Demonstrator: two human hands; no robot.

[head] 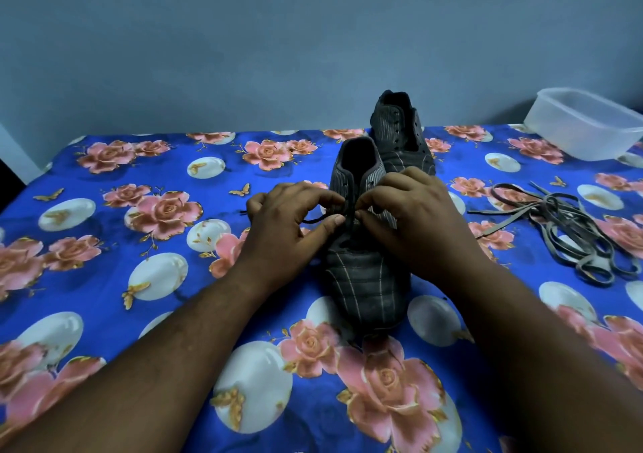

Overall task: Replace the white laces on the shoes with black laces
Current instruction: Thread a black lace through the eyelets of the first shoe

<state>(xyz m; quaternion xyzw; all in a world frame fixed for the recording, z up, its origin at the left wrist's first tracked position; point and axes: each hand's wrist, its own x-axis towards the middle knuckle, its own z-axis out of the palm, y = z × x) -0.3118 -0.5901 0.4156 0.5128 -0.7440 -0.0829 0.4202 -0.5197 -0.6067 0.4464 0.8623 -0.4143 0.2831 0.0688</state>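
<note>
Floral blue bedsheet [104,160] holds two dark shoes. Both the left hand [288,219] and right hand [414,216] pinch a black lace [322,218] over the near shoe [365,278].

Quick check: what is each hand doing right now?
Left hand: pinches the black lace at the near shoe.
Right hand: fingers curled at the eyelets; its grip cannot be told.
</note>
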